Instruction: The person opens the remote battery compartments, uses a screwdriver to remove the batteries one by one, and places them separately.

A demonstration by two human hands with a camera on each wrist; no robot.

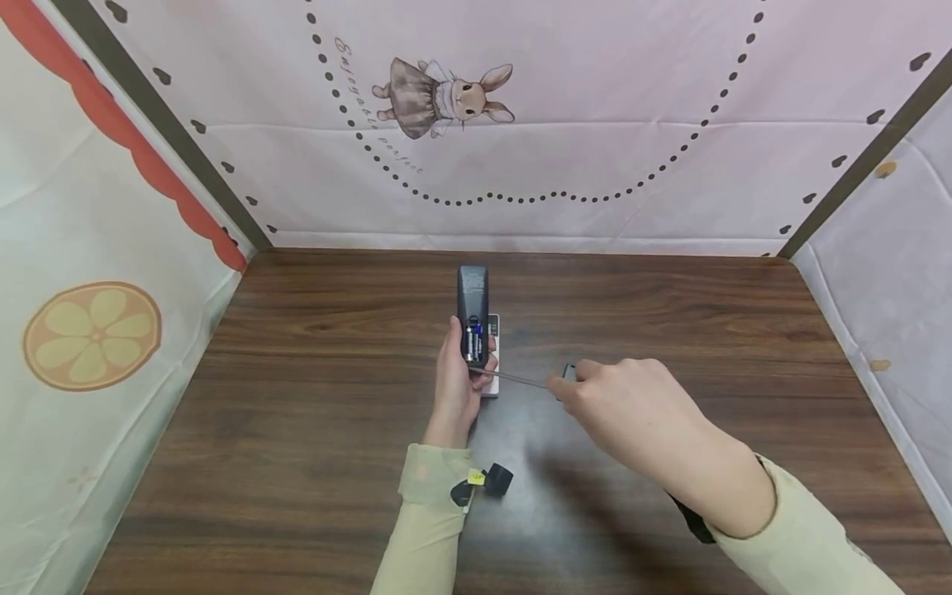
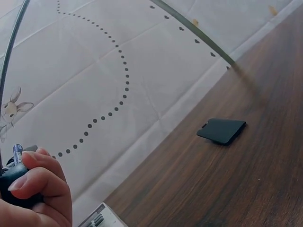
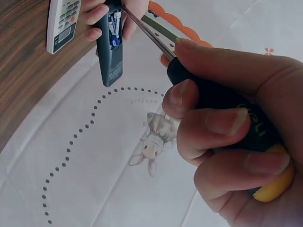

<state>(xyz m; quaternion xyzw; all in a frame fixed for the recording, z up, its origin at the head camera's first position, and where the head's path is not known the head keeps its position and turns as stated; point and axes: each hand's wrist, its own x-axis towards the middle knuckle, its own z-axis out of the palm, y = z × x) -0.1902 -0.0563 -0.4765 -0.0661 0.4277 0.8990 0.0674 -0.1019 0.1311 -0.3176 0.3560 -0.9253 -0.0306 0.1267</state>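
Observation:
My left hand (image 1: 455,376) grips a dark remote control (image 1: 473,289) by its lower end, back side up. Its battery compartment is uncovered, and batteries (image 1: 473,340) with silver and blue wrappers lie in it. In my right hand (image 1: 640,413) is a screwdriver (image 3: 218,99) with a dark handle and a yellow end. The thin metal shaft (image 1: 521,379) reaches left, its tip right at the lower end of the battery compartment. On the table beyond the right fingers lies a small dark battery cover (image 2: 222,131), partly hidden by that hand in the head view.
A white remote (image 3: 64,21) with buttons and a small screen lies on the wooden table (image 1: 335,330) beneath the left hand. Patterned cloth walls (image 1: 595,83) enclose the back and both sides. A small black device (image 1: 497,479) is strapped at the left wrist.

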